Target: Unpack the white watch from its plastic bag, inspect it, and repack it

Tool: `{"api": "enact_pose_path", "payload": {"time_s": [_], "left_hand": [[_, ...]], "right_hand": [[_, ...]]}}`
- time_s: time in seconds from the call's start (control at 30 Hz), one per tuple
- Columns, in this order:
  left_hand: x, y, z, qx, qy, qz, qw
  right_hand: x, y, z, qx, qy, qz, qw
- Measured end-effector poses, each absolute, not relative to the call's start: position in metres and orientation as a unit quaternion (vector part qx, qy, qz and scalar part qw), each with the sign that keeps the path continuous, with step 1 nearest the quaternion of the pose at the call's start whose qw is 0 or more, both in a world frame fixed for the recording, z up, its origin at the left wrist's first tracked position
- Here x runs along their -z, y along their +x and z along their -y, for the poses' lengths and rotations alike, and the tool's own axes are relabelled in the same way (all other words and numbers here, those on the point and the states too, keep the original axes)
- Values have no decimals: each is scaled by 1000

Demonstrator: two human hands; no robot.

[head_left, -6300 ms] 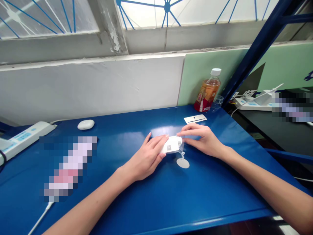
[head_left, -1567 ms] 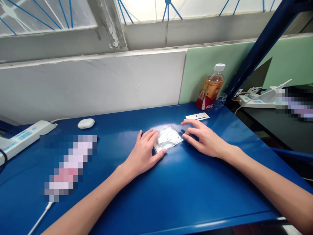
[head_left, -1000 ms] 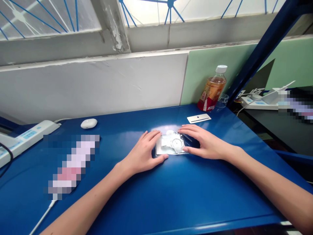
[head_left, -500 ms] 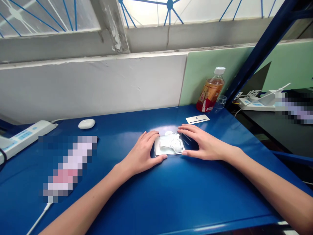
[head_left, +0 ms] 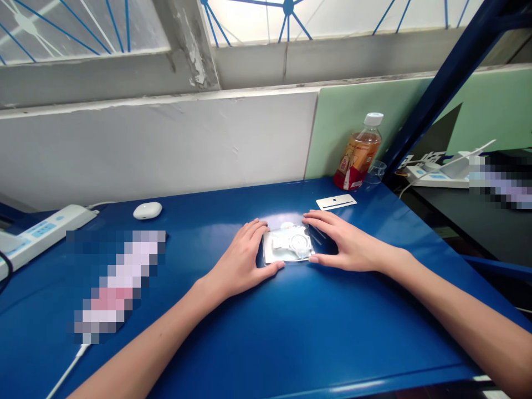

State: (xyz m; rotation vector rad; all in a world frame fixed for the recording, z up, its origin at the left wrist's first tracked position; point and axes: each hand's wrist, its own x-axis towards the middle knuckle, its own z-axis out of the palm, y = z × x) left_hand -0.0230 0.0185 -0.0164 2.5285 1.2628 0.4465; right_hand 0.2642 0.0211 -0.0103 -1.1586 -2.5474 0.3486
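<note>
A clear plastic packet [head_left: 286,245] lies flat on the blue desk, with white parts inside, one of them ring-shaped. My left hand [head_left: 245,252] rests at its left side, fingers at the far left corner and thumb along the near edge. On the opposite side is my right hand [head_left: 343,238], its thumb by the near right corner and its fingers beyond the far right corner. Both hands are open and curved around the packet, fingers apart from thumbs. A small round white piece shows at the packet's far edge. Thin clear strips lie beside my right fingers.
A white card [head_left: 336,201] lies behind my right hand, near a capped drink bottle [head_left: 358,155] and a clear cup [head_left: 376,172]. Leftward are a white earbud case [head_left: 147,210], a pixelated object [head_left: 120,282] with a white cable, and a power strip [head_left: 50,230]. A blue post [head_left: 440,83] slants at right.
</note>
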Motion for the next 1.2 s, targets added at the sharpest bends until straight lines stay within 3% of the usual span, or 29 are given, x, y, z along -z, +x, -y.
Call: {"api": "enact_pose_path", "payload": {"time_s": [0.77, 1.2], "left_hand": [[17, -23, -18, -129, 870, -456, 136], [17, -25, -17, -191, 883, -412, 116]], "right_hand": [[9, 265, -21, -123, -409, 891, 157], [14, 267, -21, -132, -403, 887, 183]]}}
